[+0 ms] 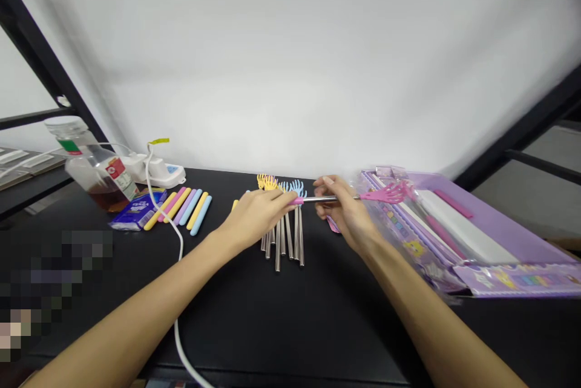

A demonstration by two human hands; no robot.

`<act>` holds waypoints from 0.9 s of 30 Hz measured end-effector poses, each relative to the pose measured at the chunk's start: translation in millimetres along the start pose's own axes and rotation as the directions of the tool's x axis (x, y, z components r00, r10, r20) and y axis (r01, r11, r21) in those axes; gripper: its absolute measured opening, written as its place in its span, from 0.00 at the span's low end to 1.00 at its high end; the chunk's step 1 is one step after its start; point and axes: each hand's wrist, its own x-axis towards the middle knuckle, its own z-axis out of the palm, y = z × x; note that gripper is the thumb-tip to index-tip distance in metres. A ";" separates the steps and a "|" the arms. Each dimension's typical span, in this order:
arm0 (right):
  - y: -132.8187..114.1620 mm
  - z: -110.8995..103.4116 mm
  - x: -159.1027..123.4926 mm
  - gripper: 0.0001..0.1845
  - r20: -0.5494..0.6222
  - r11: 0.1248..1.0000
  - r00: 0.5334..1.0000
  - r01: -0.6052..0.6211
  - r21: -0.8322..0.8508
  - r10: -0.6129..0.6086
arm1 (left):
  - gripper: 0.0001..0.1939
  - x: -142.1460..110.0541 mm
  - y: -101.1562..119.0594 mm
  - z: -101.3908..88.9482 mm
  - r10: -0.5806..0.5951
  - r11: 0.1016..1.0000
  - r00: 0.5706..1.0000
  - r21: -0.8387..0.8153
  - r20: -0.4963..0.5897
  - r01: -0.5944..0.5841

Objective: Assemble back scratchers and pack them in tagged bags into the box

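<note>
A back scratcher with a pink claw head [385,193] and a metal rod [320,199] lies level across both hands, above the table. My left hand [256,213] is closed over its pink handle end, most of which the fingers hide. Around the rod near the claw curls my right hand [347,212], its fingers bent. Behind and below my left hand is a bunch of metal rods [278,249] with yellow, blue and other coloured claw heads [297,187], laid on the black table. Several yellow, pink, purple and blue handle sleeves [184,206] lie in a row to the left.
A purple box [517,282] with clear wrapping fills the right side. At left stand a bottle of brown liquid [102,176], a blue-purple tissue pack [136,212] and a white power strip [172,176]. A white cable [179,291] crosses the table [290,327] toward the front edge.
</note>
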 end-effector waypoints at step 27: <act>-8.3 -9.6 -5.0 0.17 0.168 0.893 0.956 0.286 -0.348 -0.240 | 0.17 -0.2 -11.5 -16.9 0.004 0.996 1.000 -0.095 0.022 -0.001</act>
